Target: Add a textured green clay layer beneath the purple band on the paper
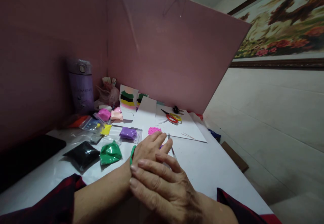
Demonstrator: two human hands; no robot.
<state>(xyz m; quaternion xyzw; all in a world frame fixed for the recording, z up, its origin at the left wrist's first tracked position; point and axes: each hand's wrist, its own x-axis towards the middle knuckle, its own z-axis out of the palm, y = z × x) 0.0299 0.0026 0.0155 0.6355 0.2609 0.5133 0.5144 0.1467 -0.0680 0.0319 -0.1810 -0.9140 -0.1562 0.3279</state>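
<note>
Find bare right hand (pixel 169 190) laid over bare left hand (pixel 148 148), crossing near wrist, with fingers side by side and pointing left. Can't tell whether grip of either is clamped on anything, with palms hidden from view. See left fingers slightly spread, pointing away over glossy white table (pixel 215 170). Note thin bright-green band (pixel 132 154) across left wrist, right by right-hand fingertips. Spot purple bits (pixel 161 146) mostly hidden behind left fingers, plus slim silver fork (pixel 172 149) just right of them, tines away. See flat bumpy hot-pink piece (pixel 154 130) just beyond left hand, by near edge of large white sheets (pixel 187 126). On sheets, see red-handled scissors (pixel 169 115) against yellow-handled scissors (pixel 179 118), with thin reddish sticks (pixel 188 136) toward right front. Left of hands, log soft plastic-wrapped packets: shiny green packet (pixel 110 153), black packet (pixel 84 154) beside it, purple packet (pixel 128 133) and small yellow packet (pixel 106 129) behind. Further back, note magenta lump (pixel 104 115) near peach lump (pixel 116 116), next to upright white card with green, black, yellow and pink stripes (pixel 127 99). At back left, see tall lilac bottle (pixel 81 85) near crumpled translucent bag (pixel 108 94). Behind all, see pink panels (pixel 164 48); upper right, framed painting (pixel 283 24).
</note>
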